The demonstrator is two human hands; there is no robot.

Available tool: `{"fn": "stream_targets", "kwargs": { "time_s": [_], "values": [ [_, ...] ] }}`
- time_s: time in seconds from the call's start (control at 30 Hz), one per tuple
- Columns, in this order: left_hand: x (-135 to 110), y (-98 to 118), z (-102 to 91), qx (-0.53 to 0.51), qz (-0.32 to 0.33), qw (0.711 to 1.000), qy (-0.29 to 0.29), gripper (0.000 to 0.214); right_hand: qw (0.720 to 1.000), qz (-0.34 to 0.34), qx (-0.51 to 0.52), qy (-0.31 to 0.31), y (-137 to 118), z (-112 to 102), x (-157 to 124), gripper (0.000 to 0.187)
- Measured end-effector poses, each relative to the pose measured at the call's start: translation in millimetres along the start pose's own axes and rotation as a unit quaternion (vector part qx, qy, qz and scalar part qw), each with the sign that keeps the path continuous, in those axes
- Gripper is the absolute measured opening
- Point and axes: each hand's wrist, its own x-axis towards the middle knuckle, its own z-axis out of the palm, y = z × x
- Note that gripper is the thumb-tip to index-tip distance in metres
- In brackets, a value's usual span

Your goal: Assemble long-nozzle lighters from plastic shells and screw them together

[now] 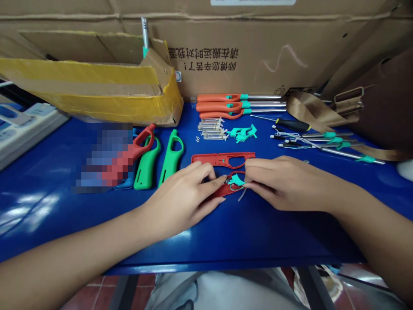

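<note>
My left hand point(183, 193) pinches the left end of a red lighter handle shell point(226, 189) lying on the blue table point(226, 232). My right hand point(284, 183) has its fingers closed on a small teal trigger piece point(237, 180) with a thin wire, set into that shell. A second red shell half point(224, 159) lies just behind, untouched.
Green and red handle shells point(161, 157) lie to the left. Behind sit teal triggers point(243, 132), clear small tubes point(211, 129), finished orange lighters point(232, 105) and metal tubes with wires point(325, 142). A yellow-taped cardboard box point(97, 92) stands at back left; a large carton wall point(258, 51) closes the back.
</note>
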Motion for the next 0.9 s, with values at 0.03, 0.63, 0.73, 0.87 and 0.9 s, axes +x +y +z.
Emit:
{"fn": "stream_targets", "kwargs": {
  "time_s": [0.03, 0.63, 0.73, 0.87, 0.9],
  "values": [
    [0.1, 0.3, 0.0, 0.006, 0.002, 1.0, -0.004, 0.032, 1.0, 0.0, 0.003, -0.001, 0.0, -0.4, 0.1, 0.021],
    [-2.5, 2.5, -1.7, 0.064, 0.027, 0.998, 0.012, 0.031, 0.999, 0.007, 0.0, -0.034, 1.3, -2.0, 1.4, 0.026],
    [-2.8, 3.6, -1.9, 0.079, 0.029, 0.996, 0.002, 0.031, 0.999, 0.01, 0.009, -0.038, 1.5, -4.1, 0.6, 0.027],
    [-2.7, 5.3, -3.8, 0.104, 0.033, 0.994, -0.012, 0.031, 0.999, 0.01, 0.025, -0.043, 0.5, -4.5, 0.7, 0.026],
    [-2.6, 5.5, -4.2, 0.107, 0.033, 0.994, -0.014, 0.031, 0.998, 0.012, 0.03, -0.045, 0.3, -4.3, 0.9, 0.025]
  ]
}}
